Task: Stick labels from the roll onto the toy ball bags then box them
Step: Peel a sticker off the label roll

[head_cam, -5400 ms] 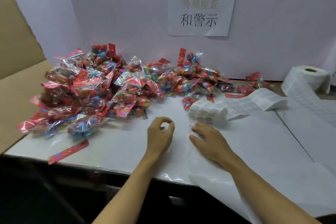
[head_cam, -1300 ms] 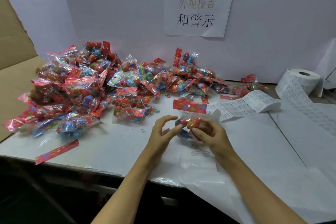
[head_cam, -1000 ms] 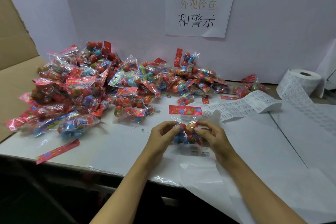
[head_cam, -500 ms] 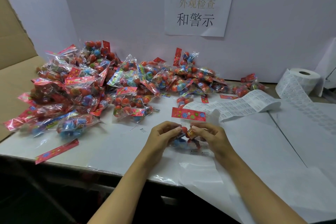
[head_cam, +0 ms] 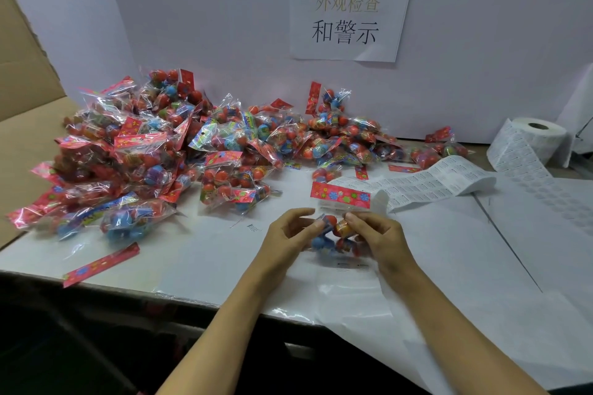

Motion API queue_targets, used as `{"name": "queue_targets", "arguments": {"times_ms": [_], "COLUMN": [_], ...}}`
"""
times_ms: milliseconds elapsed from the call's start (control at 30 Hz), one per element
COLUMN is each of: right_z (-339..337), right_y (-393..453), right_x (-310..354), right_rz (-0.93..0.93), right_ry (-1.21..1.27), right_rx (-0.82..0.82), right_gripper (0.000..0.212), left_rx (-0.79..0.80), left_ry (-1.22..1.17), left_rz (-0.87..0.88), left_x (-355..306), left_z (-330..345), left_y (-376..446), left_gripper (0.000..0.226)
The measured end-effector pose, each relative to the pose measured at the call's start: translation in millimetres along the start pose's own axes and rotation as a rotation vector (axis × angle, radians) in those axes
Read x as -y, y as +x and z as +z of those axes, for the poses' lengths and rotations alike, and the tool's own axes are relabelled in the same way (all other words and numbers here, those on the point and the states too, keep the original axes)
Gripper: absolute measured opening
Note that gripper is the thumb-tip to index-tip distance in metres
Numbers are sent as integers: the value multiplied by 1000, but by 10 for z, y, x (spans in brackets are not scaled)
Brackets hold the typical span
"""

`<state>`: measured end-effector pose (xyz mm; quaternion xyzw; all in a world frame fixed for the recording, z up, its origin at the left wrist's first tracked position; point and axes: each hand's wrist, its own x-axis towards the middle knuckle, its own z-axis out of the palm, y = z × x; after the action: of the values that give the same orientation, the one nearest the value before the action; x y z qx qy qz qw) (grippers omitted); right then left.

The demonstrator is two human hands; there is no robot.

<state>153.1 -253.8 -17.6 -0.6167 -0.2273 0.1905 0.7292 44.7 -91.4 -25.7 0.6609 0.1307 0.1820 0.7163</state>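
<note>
Paper sign on white wall

Both hands pinch one toy ball bag before the heaped bags

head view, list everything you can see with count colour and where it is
held bag: one, clear with red flowered header, between both hands at table front centre
bag pile: many, too many to count, clear with red and blue balls, left and centre of table against the wall
loose header: one, red, near table front left edge
label roll: one, white, far right of table
label strip: one, white with small print, running from the roll toward the held bag
sign: one, white sheet with printed characters, on the back wall
cardboard: brown, far left
table: one, white
left hand: grips the held bag's left side
right hand: grips its right side
</note>
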Motion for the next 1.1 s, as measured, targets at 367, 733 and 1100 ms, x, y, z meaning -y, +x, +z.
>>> {"name": "queue_targets", "arguments": {"times_ms": [367,733,1100], "right_z": [-52,21,20], "right_y": [52,-17,-46], "right_x": [-30,-60,40], "right_rz": [7,-14,31], "right_ry": [22,-327,-217], "right_rx": [-56,159,209], "right_gripper": [36,58,15], "left_rx": [91,36,56], "left_ry": [215,-105,-21], "left_rz": [93,47,72], "left_x": [48,-35,0], "left_z": [-3,-33,-43], "left_y": [-19,-40,-20], "left_gripper": [40,40,41]}}
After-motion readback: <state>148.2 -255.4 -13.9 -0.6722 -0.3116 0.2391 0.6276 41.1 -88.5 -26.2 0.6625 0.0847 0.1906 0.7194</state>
